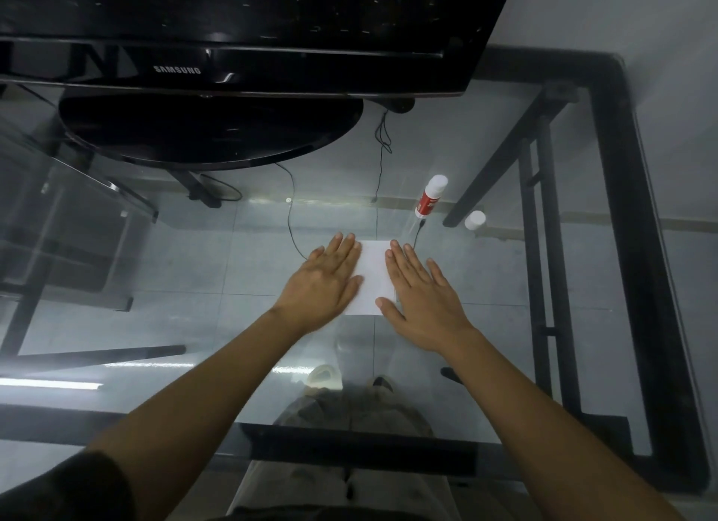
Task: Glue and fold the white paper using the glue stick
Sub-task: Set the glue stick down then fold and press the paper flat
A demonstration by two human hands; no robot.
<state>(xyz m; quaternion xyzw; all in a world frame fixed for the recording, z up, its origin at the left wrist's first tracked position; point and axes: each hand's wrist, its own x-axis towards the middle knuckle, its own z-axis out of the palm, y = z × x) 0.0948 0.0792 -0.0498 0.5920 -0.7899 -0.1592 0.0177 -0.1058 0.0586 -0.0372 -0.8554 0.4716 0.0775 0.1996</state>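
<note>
A small white paper (372, 275) lies flat on the glass table top (194, 272), in the middle of the view. My left hand (324, 283) rests palm down over its left edge, fingers straight and together. My right hand (421, 299) lies flat over its right edge the same way. Only the strip of paper between the hands shows. A red and white glue stick (430, 196) stands upright beyond the paper to the right, with no cap on. Its white cap (474, 220) sits on the glass a little further right.
A black Samsung monitor (233, 66) on a round stand (209, 132) fills the far left and centre of the table. Thin black cables (382, 147) run from it toward the paper. The table's black frame (637, 248) runs along the right side and near edge.
</note>
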